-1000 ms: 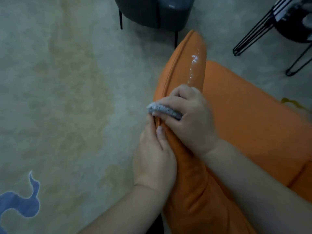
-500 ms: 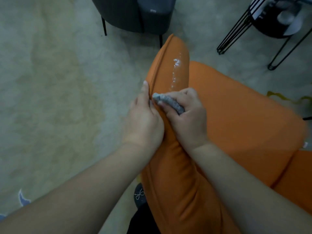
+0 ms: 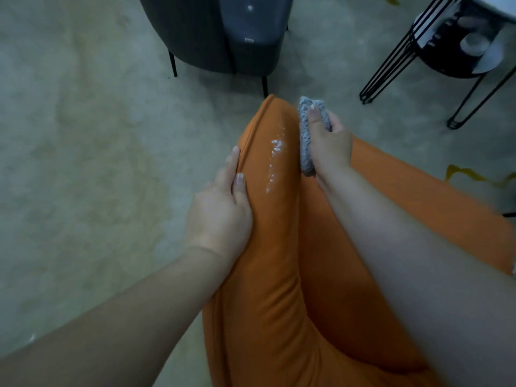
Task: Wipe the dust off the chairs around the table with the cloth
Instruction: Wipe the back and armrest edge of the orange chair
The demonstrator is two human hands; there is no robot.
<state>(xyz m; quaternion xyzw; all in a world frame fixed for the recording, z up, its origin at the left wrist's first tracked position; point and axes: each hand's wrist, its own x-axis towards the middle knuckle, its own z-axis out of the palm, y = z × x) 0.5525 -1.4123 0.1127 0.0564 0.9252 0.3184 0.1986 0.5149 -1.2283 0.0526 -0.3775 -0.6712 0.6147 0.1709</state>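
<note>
Bare forearms, no sleeves, pale-polished nails.

cloth (image 3: 307, 135) right of dust (image 3: 275, 157), on chair (image 3: 268, 247)

Orange padded chair (image 3: 268, 275) centre frame, white dust streak (image 3: 275, 160) on its arm top; folded grey cloth (image 3: 305, 141) against arm's right edge.
</note>
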